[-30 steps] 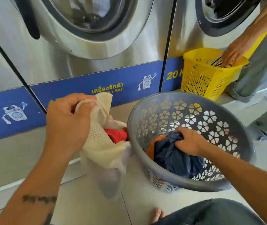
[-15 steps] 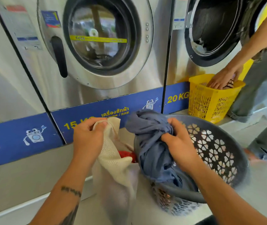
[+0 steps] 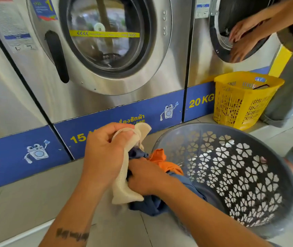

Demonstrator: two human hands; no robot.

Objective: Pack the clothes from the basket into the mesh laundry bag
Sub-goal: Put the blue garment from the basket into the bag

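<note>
Both hands are busy at the bag. Left hand (image 3: 104, 152) is fisted tight around the gathered rim of the cream mesh laundry bag (image 3: 124, 175), holding it up so the bag hangs long-ways straight down toward the floor, mouth facing up and to the right. Right hand (image 3: 145, 175) is closed on a dark blue garment (image 3: 153, 204) and pressed into the bag's mouth; part of the blue cloth trails back over the basket rim. One orange garment (image 3: 161, 161) sits bunched right at the opening too, touching the right hand.

Count-wise: one mesh bag, two garments I can make out, two baskets. The grey laundry basket (image 3: 249, 175) with flower cutouts is tipped toward the bag, just beside it. A yellow basket (image 3: 240, 102) stands further back by the 20 KG washing machine (image 3: 204, 50), where another person's two hands (image 3: 242, 40) reach into the drum.
</note>
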